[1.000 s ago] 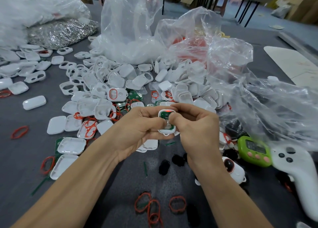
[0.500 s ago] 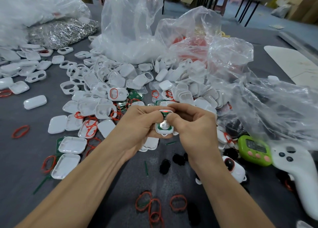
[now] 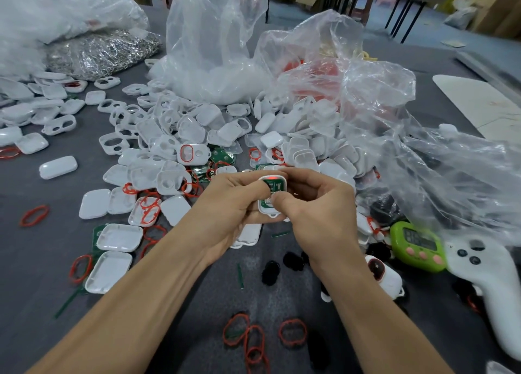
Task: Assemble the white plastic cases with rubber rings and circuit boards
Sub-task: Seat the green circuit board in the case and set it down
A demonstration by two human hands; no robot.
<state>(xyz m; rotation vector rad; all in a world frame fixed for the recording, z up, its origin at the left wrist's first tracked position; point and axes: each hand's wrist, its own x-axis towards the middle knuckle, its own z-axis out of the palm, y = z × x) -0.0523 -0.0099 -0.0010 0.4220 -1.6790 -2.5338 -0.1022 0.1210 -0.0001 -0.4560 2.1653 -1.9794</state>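
Above the middle of the grey table I hold a small white plastic case (image 3: 279,184) with a green circuit board and a red ring inside it. My left hand (image 3: 228,204) grips the case from the left, thumb across its top. My right hand (image 3: 318,212) grips it from the right, its thumb pressing on the board. A heap of empty white case halves (image 3: 180,136) lies behind my hands. Loose red rubber rings (image 3: 291,331) lie near the front edge, and green boards (image 3: 222,156) show within the heap.
Big clear plastic bags (image 3: 214,49) stand behind the heap and spill across the right side. A green timer (image 3: 417,246) and a white controller (image 3: 496,289) lie at the right. Black rubber pads (image 3: 270,272) sit under my wrists. A bag of metal rings (image 3: 98,52) is at the back left.
My hands have shifted slightly on the case. The right thumb has slid down onto the board's lower part, leaving more of the upper board and red ring showing.
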